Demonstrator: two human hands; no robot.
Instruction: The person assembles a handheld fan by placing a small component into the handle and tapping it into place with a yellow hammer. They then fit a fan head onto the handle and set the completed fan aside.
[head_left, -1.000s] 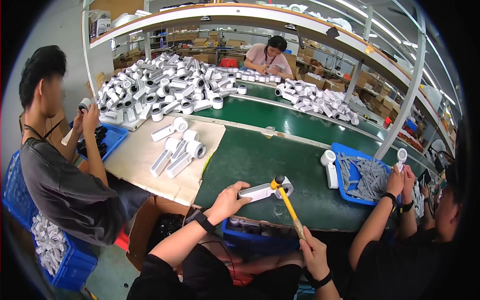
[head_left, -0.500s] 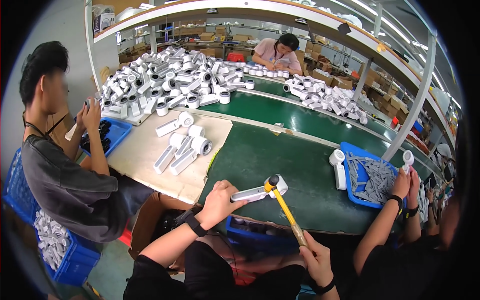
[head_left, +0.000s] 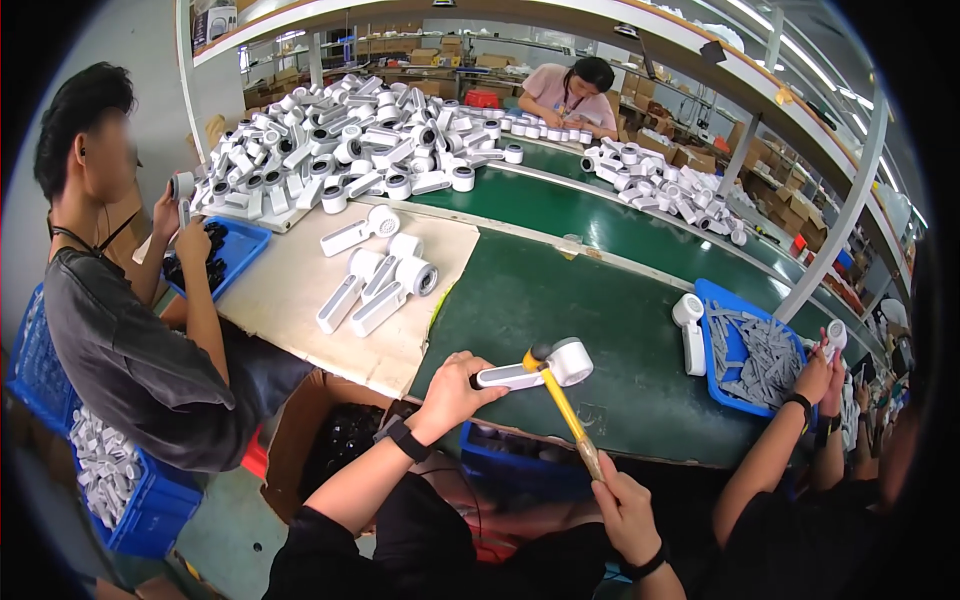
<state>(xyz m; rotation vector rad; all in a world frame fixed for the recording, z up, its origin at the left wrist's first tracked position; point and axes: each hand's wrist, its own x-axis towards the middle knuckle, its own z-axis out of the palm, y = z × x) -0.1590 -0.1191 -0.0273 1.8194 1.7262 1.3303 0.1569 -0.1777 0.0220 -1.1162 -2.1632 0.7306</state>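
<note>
My left hand (head_left: 455, 396) grips the handle end of a white handheld device with a round head (head_left: 573, 363), above the front edge of the green table. In my right hand (head_left: 630, 510) is a small yellow mallet (head_left: 566, 408), held by its brownish grip. The mallet's dark-tipped head is over the device's handle, near the round head; whether they touch, I cannot tell. Several similar white devices (head_left: 378, 290) lie on the beige board to the left.
A large heap of white devices (head_left: 340, 140) stands at the back left. A blue tray (head_left: 712, 345) of grey strips lies right, beside one device (head_left: 689, 330). Co-workers sit left, right and across the green belt (head_left: 480, 212). An open carton (head_left: 290, 440) is below the table edge.
The device in my left hand has turned, so more of its round head's side shows. The mallet stays over it. The left co-worker has lowered one hand. The whole view has shifted slightly.
</note>
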